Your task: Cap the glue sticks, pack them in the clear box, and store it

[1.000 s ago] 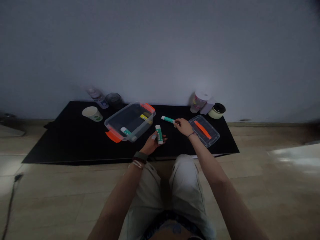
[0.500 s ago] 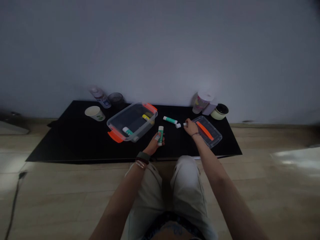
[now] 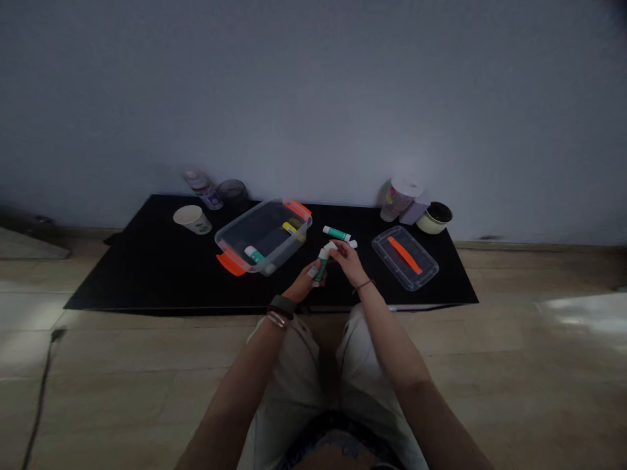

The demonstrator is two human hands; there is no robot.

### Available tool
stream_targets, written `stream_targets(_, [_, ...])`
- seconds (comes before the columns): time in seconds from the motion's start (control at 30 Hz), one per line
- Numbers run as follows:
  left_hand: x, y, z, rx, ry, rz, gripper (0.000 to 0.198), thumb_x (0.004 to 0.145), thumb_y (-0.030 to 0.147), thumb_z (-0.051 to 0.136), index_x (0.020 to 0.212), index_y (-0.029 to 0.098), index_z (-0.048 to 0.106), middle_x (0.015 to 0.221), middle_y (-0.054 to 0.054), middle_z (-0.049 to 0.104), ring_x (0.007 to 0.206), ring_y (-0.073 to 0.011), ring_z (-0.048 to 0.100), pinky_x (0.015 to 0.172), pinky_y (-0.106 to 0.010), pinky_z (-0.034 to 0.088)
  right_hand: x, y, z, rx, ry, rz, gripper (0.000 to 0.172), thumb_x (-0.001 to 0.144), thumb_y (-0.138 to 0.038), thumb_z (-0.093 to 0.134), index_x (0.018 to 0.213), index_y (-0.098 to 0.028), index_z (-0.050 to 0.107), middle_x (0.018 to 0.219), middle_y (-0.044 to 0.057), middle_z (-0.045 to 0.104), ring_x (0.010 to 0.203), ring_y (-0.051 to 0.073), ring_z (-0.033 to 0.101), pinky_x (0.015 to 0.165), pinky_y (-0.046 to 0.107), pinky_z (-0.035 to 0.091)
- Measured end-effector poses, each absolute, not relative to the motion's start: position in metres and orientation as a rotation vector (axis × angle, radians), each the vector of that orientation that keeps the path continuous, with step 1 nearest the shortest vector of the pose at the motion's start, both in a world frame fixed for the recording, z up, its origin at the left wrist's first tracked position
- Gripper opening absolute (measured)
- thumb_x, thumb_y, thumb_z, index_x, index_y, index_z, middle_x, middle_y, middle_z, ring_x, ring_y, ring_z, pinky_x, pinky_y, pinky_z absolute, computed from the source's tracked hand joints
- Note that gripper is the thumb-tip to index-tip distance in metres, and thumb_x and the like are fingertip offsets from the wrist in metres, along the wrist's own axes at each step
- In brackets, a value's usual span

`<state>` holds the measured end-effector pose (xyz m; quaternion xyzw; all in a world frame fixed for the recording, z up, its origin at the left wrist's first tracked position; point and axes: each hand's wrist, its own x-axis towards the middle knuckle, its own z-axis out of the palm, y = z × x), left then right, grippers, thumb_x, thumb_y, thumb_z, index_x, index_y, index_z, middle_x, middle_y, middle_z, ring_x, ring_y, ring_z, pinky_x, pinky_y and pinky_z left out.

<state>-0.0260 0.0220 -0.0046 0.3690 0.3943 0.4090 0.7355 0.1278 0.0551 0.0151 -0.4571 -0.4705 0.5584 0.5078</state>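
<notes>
Over the black board (image 3: 137, 274), what do the two hands have?

The left hand (image 3: 306, 282) grips a green-labelled glue stick (image 3: 320, 269), which tilts toward 1 o'clock, with the fingers (image 3: 311, 271) curled around its barrel.

And the right hand (image 3: 347, 258)?

Its fingers (image 3: 337, 251) are pressed together, pinching a white cap (image 3: 329, 247) at the top end of that stick. Both hands are on the same stick.

What lies closest to them?

At 12 o'clock, just past the hands, a second glue stick (image 3: 336, 233) lies flat on the board. A small white cap (image 3: 353, 244) sits just beside its end.

What's out to the sides?

At 9 o'clock is an open clear plastic storage box (image 3: 263, 236) with orange latches. It holds a third glue stick (image 3: 255, 254) and a yellow glue stick (image 3: 292, 228). At 3 o'clock lies a clear plastic lid (image 3: 404, 258) with an orange strip.

And along the wall?

A paper cup (image 3: 192, 219) stands at 9 o'clock, with a spray bottle (image 3: 203, 189) and a dark tumbler (image 3: 232, 193) at 10. A lidded plastic cup (image 3: 399, 199), a lilac box (image 3: 414, 210) and a cream bowl (image 3: 434, 217) stand around 2 o'clock.
</notes>
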Motion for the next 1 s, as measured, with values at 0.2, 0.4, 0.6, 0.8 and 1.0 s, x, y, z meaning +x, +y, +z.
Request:
stream_targets(0.2, [-0.026, 0.025, -0.014, 0.842, 0.877, 0.822, 0.060, 0.075, 0.072, 0.067, 0.094, 0.016, 0.060, 0.058, 0.004, 0.053, 0.045, -0.0083, 0.044, 0.046, -0.022, 0.038, 0.128, 0.043, 0.010, -1.190, -1.308, 1.150, 0.038, 0.080, -0.042, 0.064, 0.111, -0.019, 0.065, 0.079, 0.000, 0.060, 0.071, 0.015, 0.056, 0.065, 0.027, 0.051])
stream_targets(0.4, [-0.028, 0.021, -0.014, 0.935, 1.001, 0.811, 0.053, 0.077, 0.070, 0.066, 0.086, 0.019, 0.054, 0.057, 0.003, 0.055, 0.043, -0.0087, 0.047, 0.042, -0.021, 0.035, 0.128, 0.032, 0.008, -1.313, -1.430, 0.986, 0.034, 0.092, -0.046, 0.051, 0.105, -0.020, 0.067, 0.084, 0.002, 0.064, 0.074, 0.015, 0.056, 0.070, 0.026, 0.048])
stream_targets(0.6, [-0.029, 0.017, -0.008, 0.972, 0.953, 0.771, 0.049, 0.080, 0.066, 0.066, 0.086, 0.017, 0.057, 0.057, 0.002, 0.057, 0.044, -0.0077, 0.047, 0.042, -0.020, 0.033, 0.132, 0.030, 0.013, -1.349, -1.488, 0.921, 0.027, 0.092, -0.048, 0.048, 0.084, -0.023, 0.053, 0.072, -0.002, 0.055, 0.068, 0.014, 0.053, 0.065, 0.024, 0.044])
stream_targets(0.8, [-0.032, 0.014, -0.010, 1.052, 0.955, 0.770, 0.051, 0.078, 0.067, 0.067, 0.088, 0.018, 0.058, 0.057, 0.004, 0.055, 0.044, -0.0076, 0.046, 0.043, -0.020, 0.034, 0.128, 0.030, 0.009, -1.384, -1.582, 0.887, 0.030, 0.090, -0.050, 0.049, 0.077, -0.024, 0.044, 0.067, -0.004, 0.051, 0.063, 0.014, 0.050, 0.063, 0.024, 0.040])
stream_targets(1.0, [-0.032, 0.016, -0.013, 1.156, 1.014, 0.857, 0.052, 0.078, 0.069, 0.065, 0.088, 0.019, 0.057, 0.056, 0.005, 0.051, 0.043, -0.0079, 0.042, 0.043, -0.022, 0.032, 0.117, 0.031, 0.012, -1.390, -1.610, 0.850, 0.027, 0.092, -0.049, 0.044, 0.079, -0.025, 0.042, 0.072, -0.002, 0.056, 0.066, 0.015, 0.055, 0.066, 0.025, 0.042])
